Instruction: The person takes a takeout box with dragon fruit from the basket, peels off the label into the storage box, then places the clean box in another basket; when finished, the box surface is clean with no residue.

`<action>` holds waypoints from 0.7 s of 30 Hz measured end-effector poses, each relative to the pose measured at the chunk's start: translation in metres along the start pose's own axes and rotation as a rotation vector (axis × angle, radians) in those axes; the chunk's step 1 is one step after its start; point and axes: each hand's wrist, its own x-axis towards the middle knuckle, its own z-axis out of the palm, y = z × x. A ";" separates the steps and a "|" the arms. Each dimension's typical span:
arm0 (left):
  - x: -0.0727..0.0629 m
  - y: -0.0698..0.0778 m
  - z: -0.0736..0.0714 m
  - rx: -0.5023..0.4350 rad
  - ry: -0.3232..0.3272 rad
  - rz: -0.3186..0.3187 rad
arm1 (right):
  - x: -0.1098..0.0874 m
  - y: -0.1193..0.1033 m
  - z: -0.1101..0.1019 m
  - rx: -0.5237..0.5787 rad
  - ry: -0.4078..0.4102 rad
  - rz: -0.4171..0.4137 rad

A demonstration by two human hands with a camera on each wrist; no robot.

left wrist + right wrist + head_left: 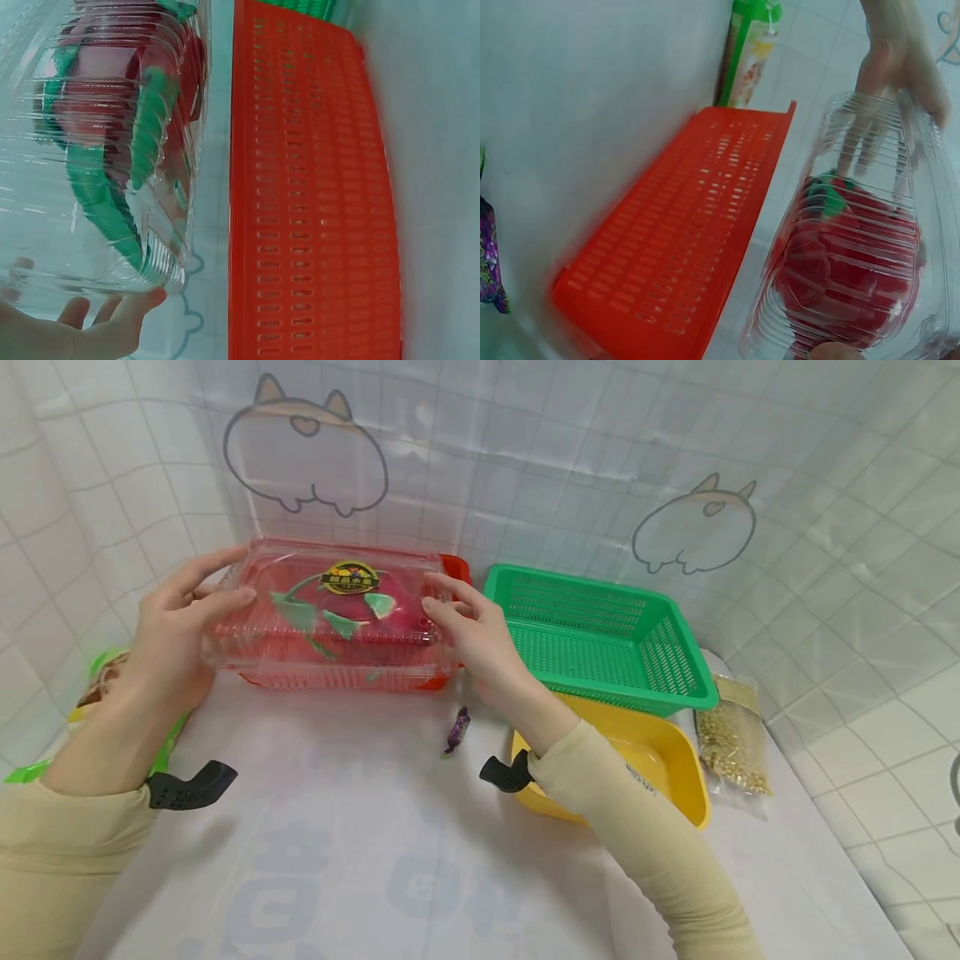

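Both hands hold a clear plastic fruit box with a black and gold label, raised above a red slotted basket. Inside the box lies a red dragon fruit with green scales. My left hand grips the left end, thumb on top. At the right end my right hand grips the box, with its fingers on the edge. In the left wrist view, the box hangs apart from the red basket. The right wrist view shows the dragon fruit through the ribbed plastic.
A purple wrapped candy lies on the white cloth. To the right stand a green slotted basket and a yellow tub, with a bag of grain beyond. A green and white packet lies behind the left forearm.
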 end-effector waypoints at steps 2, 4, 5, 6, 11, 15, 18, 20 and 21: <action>-0.004 -0.001 0.001 -0.041 -0.003 0.016 | -0.004 0.000 -0.001 -0.010 -0.003 -0.001; -0.008 -0.002 0.001 -0.061 -0.004 0.031 | -0.009 0.001 -0.002 -0.013 -0.005 -0.003; -0.010 -0.002 0.001 -0.074 -0.008 0.034 | -0.011 0.001 -0.002 -0.016 -0.003 -0.003; -0.012 -0.002 0.001 -0.079 -0.010 0.033 | -0.013 0.001 -0.002 -0.017 -0.001 -0.002; -0.022 -0.004 0.001 0.001 0.000 0.028 | -0.022 0.005 -0.003 -0.017 -0.003 0.016; -0.033 -0.008 0.000 0.053 -0.002 0.027 | -0.029 0.009 -0.005 -0.008 -0.021 0.046; -0.040 -0.010 -0.002 0.051 -0.014 0.012 | -0.033 0.011 -0.006 -0.010 -0.039 0.064; -0.044 -0.011 -0.003 0.047 -0.022 0.010 | -0.036 0.012 -0.008 -0.013 -0.052 0.072; -0.045 -0.011 -0.004 0.052 -0.030 0.010 | -0.037 0.013 -0.008 -0.015 -0.059 0.071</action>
